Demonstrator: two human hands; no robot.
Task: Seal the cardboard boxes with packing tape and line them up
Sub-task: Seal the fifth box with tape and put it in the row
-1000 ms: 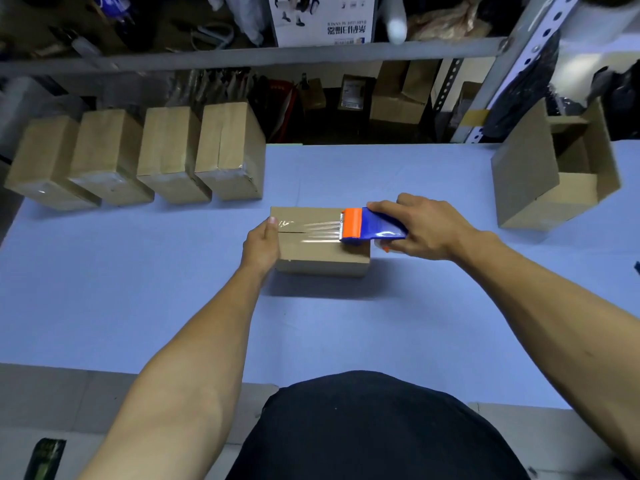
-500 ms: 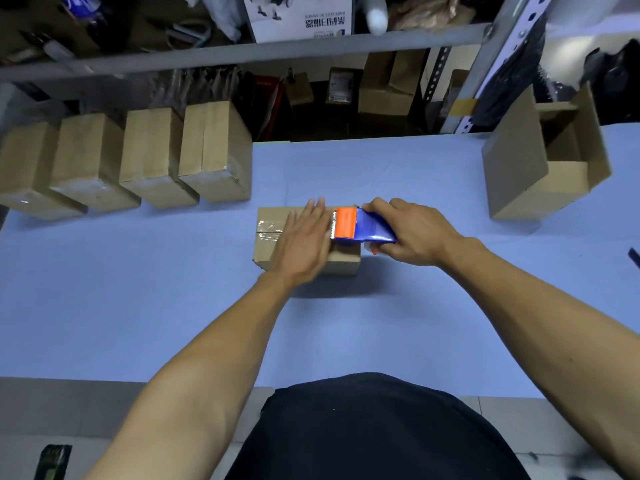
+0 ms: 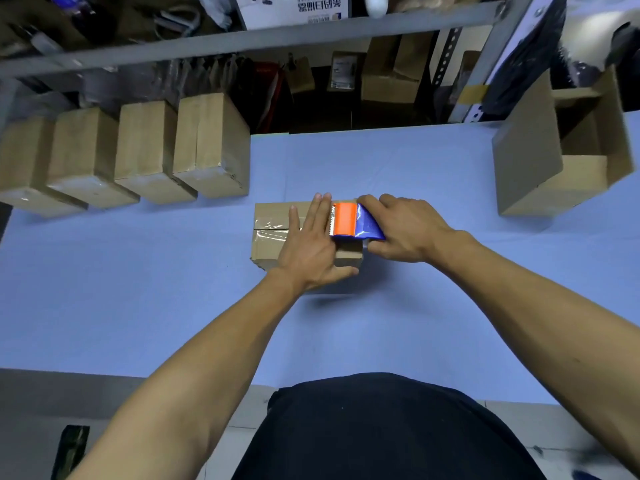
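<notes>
Box in work: small cardboard box [image 3: 270, 233] lies on the blue surface [image 3: 138, 289], near its middle, clear tape showing along the top seam at the left end.
Left hand [image 3: 311, 247]: lies flat on the box top, fingers [image 3: 320, 211] straight and slightly spread, pressing down; thumb lies along the near edge of the box.
Right hand [image 3: 405, 230]: fingers curled round the tape dispenser [image 3: 356, 223], gripping it from the right.
Dispenser: blue body, orange head with toothed blade, sits at the right end of the box top, blade just beside the left fingertips.
Sealed row: 4 closed boxes [image 3: 211, 147] stand side by side along the far left of the surface, touching.
Open box [image 3: 540, 157]: far right of the surface, flaps up, well apart from the others.
Background: metal shelf [image 3: 311, 32] with clutter behind the surface.
</notes>
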